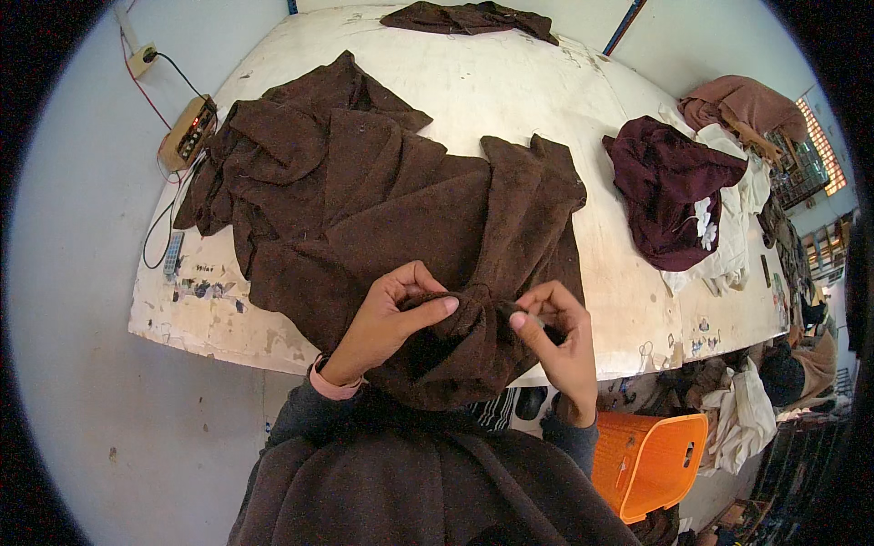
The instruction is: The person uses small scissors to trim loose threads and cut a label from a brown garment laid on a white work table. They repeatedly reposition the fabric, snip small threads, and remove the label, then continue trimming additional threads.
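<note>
A large dark brown cloth garment (pixel 382 205) lies rumpled over the near part of the pale table, and its front end hangs past the edge towards me. My left hand (pixel 392 321) pinches a fold of it between thumb and forefinger. Opposite, my right hand (pixel 556 334) grips another bit of the same cloth near its thumb and fingertips; a small greyish thing shows there, too unclear to name. Between the two hands the fabric is bunched into creases. Loose pale threads cling to its surface.
On the pale tabletop (pixel 642 327), a maroon cloth (pixel 672 191) rests over white fabric (pixel 741 184) at right. Another brown cloth (pixel 471 18) lies at the far edge. A remote control (pixel 173 252) and a wired box (pixel 189 133) are at left. An orange plastic basket (pixel 649 464) stands below right.
</note>
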Demonstrator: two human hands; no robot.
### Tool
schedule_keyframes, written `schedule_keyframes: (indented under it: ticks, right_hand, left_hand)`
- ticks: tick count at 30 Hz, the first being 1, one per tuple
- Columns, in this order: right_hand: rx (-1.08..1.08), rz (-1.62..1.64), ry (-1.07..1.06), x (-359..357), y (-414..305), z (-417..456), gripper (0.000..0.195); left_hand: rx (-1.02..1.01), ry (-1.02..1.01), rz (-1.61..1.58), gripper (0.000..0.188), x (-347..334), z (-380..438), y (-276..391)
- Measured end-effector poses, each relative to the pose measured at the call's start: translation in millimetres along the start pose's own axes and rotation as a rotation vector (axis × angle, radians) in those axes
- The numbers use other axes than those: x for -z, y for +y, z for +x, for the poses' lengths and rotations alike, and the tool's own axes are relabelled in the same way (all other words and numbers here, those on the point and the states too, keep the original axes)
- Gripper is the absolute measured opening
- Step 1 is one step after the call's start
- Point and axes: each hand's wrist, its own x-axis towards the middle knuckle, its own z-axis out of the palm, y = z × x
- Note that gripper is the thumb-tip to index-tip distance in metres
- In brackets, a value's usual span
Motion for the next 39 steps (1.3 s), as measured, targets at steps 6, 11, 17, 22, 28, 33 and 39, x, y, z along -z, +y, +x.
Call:
schedule_keyframes:
  ticks: [6,11,17,22,28,33,39]
  right_hand:
    - [-0.075,0.048,-0.062,-6,1,-5,0.017]
    - [0.011,-0.046,0.032,-16,-2,-6,0.016]
    - [0.241,-0.283,0.137,-18,8,-5,0.017]
    - [0.391,-0.559,0.093,-13,-12,-11,0.015]
    - [0.529,-0.701,0.126,-16,-13,-13,0.018]
    - [0.511,-0.687,0.131,-20,-10,-13,0.019]
    - [0.239,-0.226,0.124,-32,-15,-7,0.026]
  left_hand:
    - [0.002,-0.017,0.007,0.014,-4,0,1]
    - [-0.004,-0.038,-0.011,0.013,-4,1,0]
    - [0.027,-0.027,-0.014,0.013,-6,1,1]
    - [0.003,-0.002,-0.011,0.013,-6,1,-3]
    - [0.029,-0.003,0.014,0.013,-7,1,-2]
    - [0.025,0.006,-0.002,0.014,-5,0,-3]
    - [0.047,-0.025,-0.047,0.013,-2,-1,-2]
